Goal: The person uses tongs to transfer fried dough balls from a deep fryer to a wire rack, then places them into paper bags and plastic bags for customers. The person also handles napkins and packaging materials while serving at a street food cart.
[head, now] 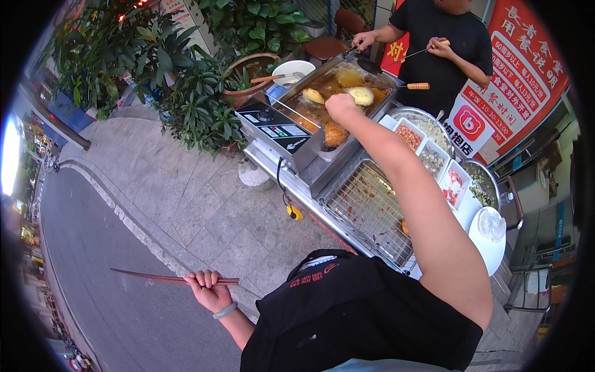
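Out to the left, over the pavement and road, my left hand (209,289) grips long brown chopsticks (155,277). My right hand (343,108) is stretched out above the deep fryer (290,144); its fingers point away, and whether they hold something is hidden. In the hot brown oil beside it float a golden fried piece (313,96) and a pale round fritter (360,96). A browned fritter (334,135) rests at the fryer's near end. Below my forearm lies a wire draining rack (360,200) over a tray with oil and crumbs.
Another person (439,56) stands beyond the fryer, holding a wooden-handled tool. Another wooden handle (418,86) sticks out over the fryer's edge. Right of my arm are white tubs of peanuts (409,134) and other fillings, and metal bowls (483,183). A power cord (279,179) hangs in front.
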The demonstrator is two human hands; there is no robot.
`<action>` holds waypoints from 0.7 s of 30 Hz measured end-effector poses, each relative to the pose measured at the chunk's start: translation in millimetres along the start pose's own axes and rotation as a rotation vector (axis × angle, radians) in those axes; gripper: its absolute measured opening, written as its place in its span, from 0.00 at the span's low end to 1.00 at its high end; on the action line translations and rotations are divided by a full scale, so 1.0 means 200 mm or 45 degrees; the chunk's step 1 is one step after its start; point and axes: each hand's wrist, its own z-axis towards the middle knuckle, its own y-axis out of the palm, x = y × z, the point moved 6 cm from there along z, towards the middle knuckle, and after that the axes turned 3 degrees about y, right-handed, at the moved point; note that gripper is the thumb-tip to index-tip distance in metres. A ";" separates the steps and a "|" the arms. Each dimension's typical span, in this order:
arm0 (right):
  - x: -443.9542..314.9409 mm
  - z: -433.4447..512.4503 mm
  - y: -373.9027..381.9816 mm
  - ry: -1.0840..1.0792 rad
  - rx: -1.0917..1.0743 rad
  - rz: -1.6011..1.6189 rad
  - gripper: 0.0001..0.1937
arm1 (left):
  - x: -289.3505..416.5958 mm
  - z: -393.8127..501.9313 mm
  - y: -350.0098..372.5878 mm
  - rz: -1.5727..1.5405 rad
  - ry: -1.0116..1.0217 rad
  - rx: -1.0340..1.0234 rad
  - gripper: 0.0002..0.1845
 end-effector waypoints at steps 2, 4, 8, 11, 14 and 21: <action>-0.02 -0.02 0.01 -0.121 0.068 -0.170 0.12 | -0.01 0.01 0.01 0.008 -0.005 0.012 0.16; 0.01 -0.06 -0.01 -0.179 0.106 -0.264 0.11 | -0.03 0.01 0.02 0.009 -0.025 0.000 0.16; 0.20 -0.15 -0.10 -0.125 0.067 0.018 0.15 | -0.06 0.03 0.02 0.011 -0.066 -0.025 0.17; 0.39 -0.16 -0.09 0.072 -0.343 0.570 0.23 | -0.10 0.05 0.04 -0.018 -0.104 -0.064 0.17; 0.45 -0.19 0.00 0.121 -0.542 1.020 0.28 | -0.13 0.06 0.07 -0.047 -0.143 -0.098 0.16; 0.36 -0.08 0.21 0.213 -0.707 1.197 0.26 | -0.14 0.05 0.12 -0.064 -0.134 -0.109 0.16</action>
